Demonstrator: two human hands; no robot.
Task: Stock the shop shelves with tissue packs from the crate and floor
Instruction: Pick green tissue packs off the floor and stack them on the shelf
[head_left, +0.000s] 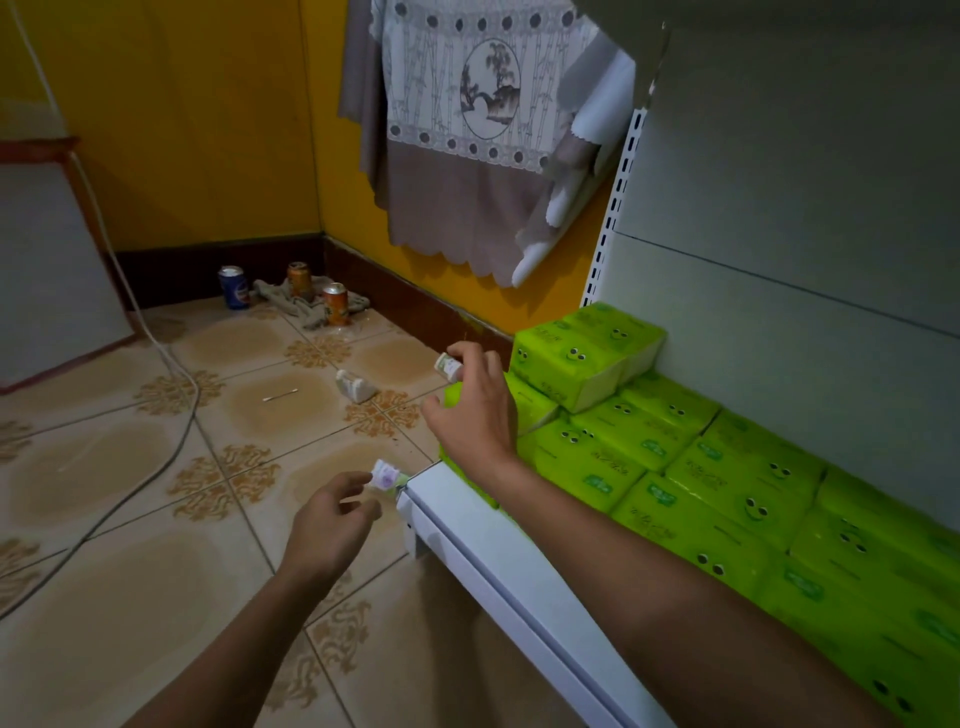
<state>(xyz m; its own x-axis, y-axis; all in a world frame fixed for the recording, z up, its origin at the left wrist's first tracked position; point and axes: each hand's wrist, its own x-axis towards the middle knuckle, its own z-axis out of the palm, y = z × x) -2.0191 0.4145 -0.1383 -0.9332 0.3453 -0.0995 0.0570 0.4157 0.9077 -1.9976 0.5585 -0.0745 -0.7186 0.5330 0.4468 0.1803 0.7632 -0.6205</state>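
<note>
Head view: right hand (472, 410) pinches a small pale pack (448, 365) at its 11 o'clock, above the shelf (519, 571) end. Stacked green tissue packs (613, 447) lie at its 3 o'clock, long axes toward 4. Left hand (332, 519), farther off, curls beside a purple-marked pack (387, 474); I cannot tell whether it grips.

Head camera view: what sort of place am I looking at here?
Most likely a small shop: a white metal shelf on a slotted upright, stocked with rows of identical green tissue packs, standing on a tiled floor.
</note>
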